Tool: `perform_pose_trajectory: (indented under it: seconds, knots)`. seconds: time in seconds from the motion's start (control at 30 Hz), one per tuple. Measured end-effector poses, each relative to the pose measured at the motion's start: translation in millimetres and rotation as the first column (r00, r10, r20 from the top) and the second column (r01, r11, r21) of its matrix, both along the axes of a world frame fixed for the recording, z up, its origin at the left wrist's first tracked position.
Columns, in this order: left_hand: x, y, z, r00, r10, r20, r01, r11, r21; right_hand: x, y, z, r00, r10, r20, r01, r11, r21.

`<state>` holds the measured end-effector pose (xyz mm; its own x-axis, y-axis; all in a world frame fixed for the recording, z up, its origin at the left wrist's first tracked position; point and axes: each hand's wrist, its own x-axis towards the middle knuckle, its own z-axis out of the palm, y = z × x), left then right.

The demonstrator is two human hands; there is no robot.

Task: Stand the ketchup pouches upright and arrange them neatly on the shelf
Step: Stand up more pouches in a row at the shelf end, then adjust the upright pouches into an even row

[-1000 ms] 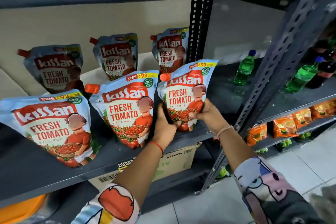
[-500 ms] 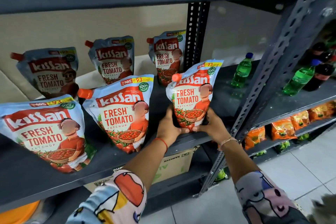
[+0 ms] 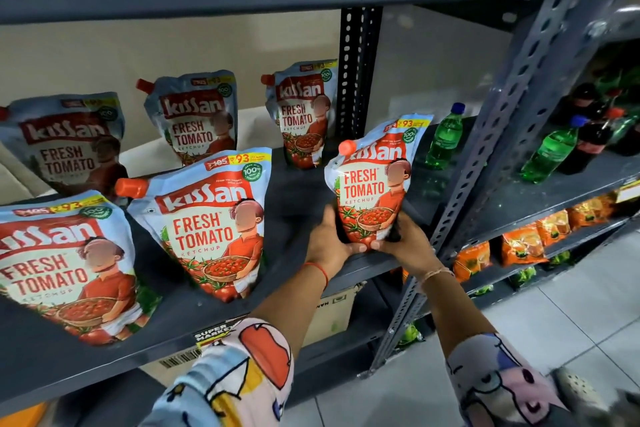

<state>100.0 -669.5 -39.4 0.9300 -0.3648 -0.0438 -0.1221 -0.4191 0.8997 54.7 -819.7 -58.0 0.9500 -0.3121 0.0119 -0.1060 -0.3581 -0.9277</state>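
Several Kissan ketchup pouches stand on the dark grey shelf point(image 3: 298, 191). The front right pouch point(image 3: 374, 180) stands upright near the shelf's front edge, and both hands clasp its base. My left hand point(image 3: 329, 243) grips its lower left side, my right hand point(image 3: 405, 243) its lower right, thumbs meeting in front. To the left stand a front middle pouch point(image 3: 211, 218) and a front left pouch point(image 3: 62, 267). Three more pouches line the back: back left point(image 3: 69, 146), back middle point(image 3: 197, 118) and back right point(image 3: 304, 114).
A perforated steel upright point(image 3: 356, 73) stands behind the held pouch, another upright point(image 3: 485, 166) to its right. Green soda bottles point(image 3: 446, 135) and dark bottles point(image 3: 588, 142) stand on the right shelf. Orange snack packs point(image 3: 519, 246) fill a lower shelf. A cardboard box point(image 3: 332, 315) sits below.
The front right pouch has moved right and away from the middle pouch, and turned more upright. Both hands slid down to clasp its base.
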Motion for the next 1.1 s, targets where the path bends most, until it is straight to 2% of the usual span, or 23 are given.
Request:
perform_pose_trajectory:
  seconds: [0.07,0.13,0.2,0.23,0.27,0.33,0.4,0.47,0.53,0.6,0.77,1.1]
  knots:
    - [-1,1,0,1.000,0.004,-0.023,-0.005,1.000,-0.011,-5,3,3,1.000,-0.012,-0.004,0.012,1.000,0.019]
    - [-9,9,0,0.998,0.056,-0.019,-0.057,0.997,-0.047,-17,17,6,0.992,-0.111,0.064,0.109,0.993,0.039]
    - [-31,31,-1,0.994,0.112,0.008,-0.110,0.988,-0.108,-36,44,6,0.925,-0.326,0.196,0.326,0.945,0.033]
    - [-47,49,-4,0.990,0.138,0.036,-0.133,0.983,-0.130,-47,64,6,0.881,-0.380,0.282,0.396,0.918,0.000]
    - [-63,67,-7,0.983,0.170,0.075,-0.157,0.976,-0.149,-55,83,5,0.861,-0.361,0.358,0.406,0.912,-0.055]
    - [-90,107,-16,0.945,0.296,0.139,-0.268,0.945,-0.190,-59,117,1,0.898,-0.174,0.404,0.248,0.959,-0.138]
    - [-100,140,-26,0.859,0.486,0.162,-0.449,0.867,-0.217,-47,139,0,0.951,0.012,0.310,0.021,0.994,-0.103]
    - [-91,163,-29,0.784,0.610,0.116,-0.581,0.786,-0.210,-27,154,4,0.968,0.177,0.181,-0.167,0.984,-0.068]
    - [-74,176,-29,0.802,0.592,0.085,-0.573,0.801,-0.175,-9,166,8,0.942,0.329,0.072,-0.326,0.944,-0.041]
    - [-55,186,-27,0.867,0.488,0.102,-0.472,0.869,-0.147,5,175,10,0.908,0.418,0.020,-0.419,0.908,0.019]
    - [-31,187,-10,0.939,0.343,0.037,-0.330,0.924,-0.192,17,182,8,0.924,0.381,-0.038,-0.380,0.925,0.014]
    - [-26,177,-19,0.961,0.260,0.094,-0.241,0.955,-0.174,14,166,13,0.937,0.340,-0.077,-0.341,0.940,0.006]
